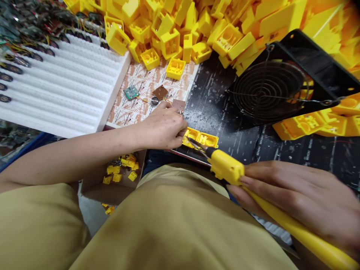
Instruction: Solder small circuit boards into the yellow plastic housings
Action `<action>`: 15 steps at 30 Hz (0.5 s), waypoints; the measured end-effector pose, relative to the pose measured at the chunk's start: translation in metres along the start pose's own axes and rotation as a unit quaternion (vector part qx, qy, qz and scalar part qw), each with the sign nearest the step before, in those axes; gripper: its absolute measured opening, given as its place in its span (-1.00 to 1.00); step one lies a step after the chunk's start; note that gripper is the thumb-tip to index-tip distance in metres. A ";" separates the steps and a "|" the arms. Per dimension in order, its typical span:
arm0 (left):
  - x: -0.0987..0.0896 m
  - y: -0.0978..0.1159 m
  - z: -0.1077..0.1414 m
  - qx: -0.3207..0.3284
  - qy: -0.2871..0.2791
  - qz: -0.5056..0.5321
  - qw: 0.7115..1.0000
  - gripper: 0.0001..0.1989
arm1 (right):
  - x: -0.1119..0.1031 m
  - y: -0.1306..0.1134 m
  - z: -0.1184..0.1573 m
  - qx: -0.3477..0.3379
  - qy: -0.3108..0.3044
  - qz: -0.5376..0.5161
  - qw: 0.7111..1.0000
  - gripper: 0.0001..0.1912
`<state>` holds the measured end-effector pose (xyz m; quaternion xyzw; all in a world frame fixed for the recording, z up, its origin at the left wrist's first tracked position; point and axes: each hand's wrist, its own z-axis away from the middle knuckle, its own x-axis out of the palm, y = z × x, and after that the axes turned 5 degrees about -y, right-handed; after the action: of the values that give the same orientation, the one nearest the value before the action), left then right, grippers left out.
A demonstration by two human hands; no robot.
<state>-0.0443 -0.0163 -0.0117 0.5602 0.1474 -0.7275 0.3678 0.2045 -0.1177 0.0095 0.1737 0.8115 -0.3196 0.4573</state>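
Now, right hand [298, 198] at lower right, fingers clamped around the yellow handle of a soldering iron [226, 167], metal tip just beside a yellow twin plastic housing [200, 138]. Left hand [159, 127] at centre, fingers together over a small tan circuit board [179, 105]; hold unclear. Loose yellow housings [180, 22] heaped along top; black fan [267, 90] upper right.

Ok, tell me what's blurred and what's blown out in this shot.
Head view: the right hand and soldering iron look soft and blurred, while the left hand is sharper; the yellow housings at top right glow, blown out; the wide lens bends the frame's edges, stretching the white tray.
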 end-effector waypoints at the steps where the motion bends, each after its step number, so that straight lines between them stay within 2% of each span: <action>1: -0.001 0.000 0.000 0.001 -0.003 -0.002 1.000 -0.82 | -0.003 0.000 0.002 0.015 0.004 -0.008 1.000 -0.86; 4: -0.003 0.001 -0.001 -0.005 -0.019 -0.008 1.000 -0.83 | -0.007 -0.001 0.007 0.040 0.013 -0.016 0.999 -0.73; 9: -0.006 0.002 -0.001 -0.014 -0.036 -0.016 0.999 -0.83 | -0.003 -0.002 0.006 0.070 0.031 -0.023 0.997 -0.86; 12: -0.006 -0.004 0.007 -0.011 -0.021 0.019 1.000 -0.85 | -0.001 -0.002 0.001 0.069 0.042 -0.047 0.996 -0.85; 15: 0.001 -0.015 0.022 -0.014 0.019 0.106 0.994 -0.71 | 0.001 0.001 -0.002 0.069 0.036 -0.025 0.997 -0.78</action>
<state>-0.0704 -0.0199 -0.0084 0.5807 0.1046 -0.6718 0.4479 0.2037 -0.1157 0.0091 0.1953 0.8076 -0.3797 0.4068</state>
